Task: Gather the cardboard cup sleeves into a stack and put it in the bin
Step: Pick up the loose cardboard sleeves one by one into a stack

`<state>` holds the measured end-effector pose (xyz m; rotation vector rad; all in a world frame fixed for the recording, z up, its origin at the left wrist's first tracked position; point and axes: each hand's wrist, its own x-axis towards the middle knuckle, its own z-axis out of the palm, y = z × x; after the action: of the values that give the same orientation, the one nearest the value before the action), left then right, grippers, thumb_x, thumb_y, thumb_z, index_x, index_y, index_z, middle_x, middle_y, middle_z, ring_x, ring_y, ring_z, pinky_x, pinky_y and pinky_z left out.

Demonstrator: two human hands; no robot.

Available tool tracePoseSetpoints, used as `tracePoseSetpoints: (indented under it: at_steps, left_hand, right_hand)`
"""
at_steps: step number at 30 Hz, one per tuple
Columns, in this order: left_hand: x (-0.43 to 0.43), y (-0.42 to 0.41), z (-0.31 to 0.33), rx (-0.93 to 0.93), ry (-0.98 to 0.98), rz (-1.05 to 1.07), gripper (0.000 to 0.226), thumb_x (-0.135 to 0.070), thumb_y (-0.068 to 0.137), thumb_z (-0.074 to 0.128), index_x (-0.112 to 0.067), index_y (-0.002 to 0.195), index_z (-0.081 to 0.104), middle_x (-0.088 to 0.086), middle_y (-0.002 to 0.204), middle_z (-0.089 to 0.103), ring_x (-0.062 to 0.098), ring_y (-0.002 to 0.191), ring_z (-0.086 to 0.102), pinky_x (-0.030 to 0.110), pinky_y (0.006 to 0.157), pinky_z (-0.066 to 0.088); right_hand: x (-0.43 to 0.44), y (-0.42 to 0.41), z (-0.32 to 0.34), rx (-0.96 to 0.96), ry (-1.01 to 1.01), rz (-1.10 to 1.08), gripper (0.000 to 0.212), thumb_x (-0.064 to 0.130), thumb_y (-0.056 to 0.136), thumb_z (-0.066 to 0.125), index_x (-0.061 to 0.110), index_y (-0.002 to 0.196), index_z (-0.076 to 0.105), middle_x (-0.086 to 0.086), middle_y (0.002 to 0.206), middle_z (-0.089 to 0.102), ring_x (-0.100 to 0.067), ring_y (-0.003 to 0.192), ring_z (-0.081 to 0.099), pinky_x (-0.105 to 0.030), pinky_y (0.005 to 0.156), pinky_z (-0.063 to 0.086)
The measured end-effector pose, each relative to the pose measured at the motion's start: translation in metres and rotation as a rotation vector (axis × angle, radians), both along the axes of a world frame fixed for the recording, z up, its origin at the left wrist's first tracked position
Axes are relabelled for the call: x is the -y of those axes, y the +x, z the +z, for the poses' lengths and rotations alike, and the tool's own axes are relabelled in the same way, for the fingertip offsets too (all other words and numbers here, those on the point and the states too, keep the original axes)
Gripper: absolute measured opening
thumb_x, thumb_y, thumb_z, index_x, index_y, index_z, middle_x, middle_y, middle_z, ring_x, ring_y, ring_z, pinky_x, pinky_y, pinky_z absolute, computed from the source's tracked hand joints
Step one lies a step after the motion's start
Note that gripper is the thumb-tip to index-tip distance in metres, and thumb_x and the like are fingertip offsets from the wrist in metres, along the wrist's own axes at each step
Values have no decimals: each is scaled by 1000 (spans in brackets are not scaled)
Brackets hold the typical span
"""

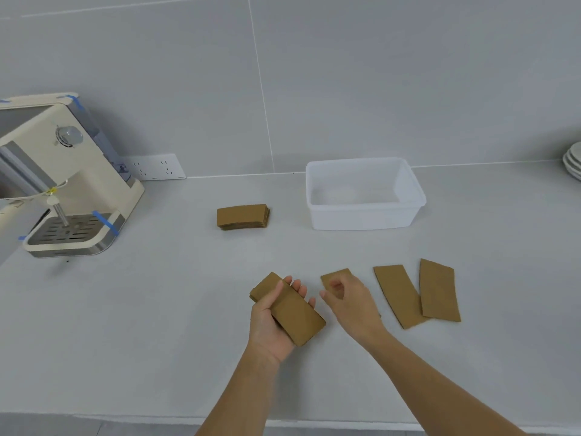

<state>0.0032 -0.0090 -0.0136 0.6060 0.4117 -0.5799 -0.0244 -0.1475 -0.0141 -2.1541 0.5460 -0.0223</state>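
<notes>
My left hand (270, 328) grips a small stack of brown cardboard cup sleeves (294, 313) above the counter. My right hand (352, 302) hovers over a single flat sleeve (334, 276), fingers curled, mostly covering it; whether it touches the sleeve I cannot tell. To its right lie two more flat sleeves, one (397, 294) partly under the other (438, 291). A neat pile of sleeves (242, 216) sits farther back. The white plastic bin (364, 215) stands behind at the right with nothing visible inside.
A cream coffee machine (67, 184) with blue tape stands at the left against the wall. A wall socket (154, 167) is beside it. Stacked white plates (573, 163) show at the right edge. The counter's front edge (283, 421) runs near me.
</notes>
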Motion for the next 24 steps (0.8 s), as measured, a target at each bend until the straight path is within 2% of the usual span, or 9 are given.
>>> tracePoseSetpoints:
  at_steps: [4,6,13,21,24]
  left_hand:
    - [5,2,-4,-16,3,-14,28,-19,70,69,-7,95,66,10,88,68,24,86,64,46,84,52]
    - [8,3,-6,-25,12,-25,31,-20,69,69,-7,97,65,10,90,67,24,87,63,46,86,51]
    - [14,3,-16,-69,40,-53,25,-21,79,64,-7,100,64,10,96,65,24,89,63,45,87,50]
    - [12,2,-18,-89,71,-43,21,-20,81,64,-8,98,65,11,97,66,25,91,64,46,91,49]
    - [10,3,-16,-95,79,-33,18,-19,82,64,-8,95,65,10,96,67,25,91,63,46,92,48]
  right_hand:
    - [19,-8,-12,-78,-281,7,50,42,87,54,12,126,47,-4,127,51,-20,119,46,-32,103,34]
    - [24,-12,-19,-109,-346,9,58,47,85,53,12,131,42,-3,133,47,-21,125,40,-31,105,29]
    - [23,-21,-28,-165,-524,71,75,64,74,55,16,130,40,-1,134,42,-21,123,38,-31,101,28]
    - [32,-20,-16,-185,-482,178,52,46,85,54,13,124,46,-5,128,48,-22,120,42,-32,101,35]
    - [35,-19,-4,-173,-363,188,41,40,89,51,8,116,51,-7,111,59,-22,103,53,-32,88,46]
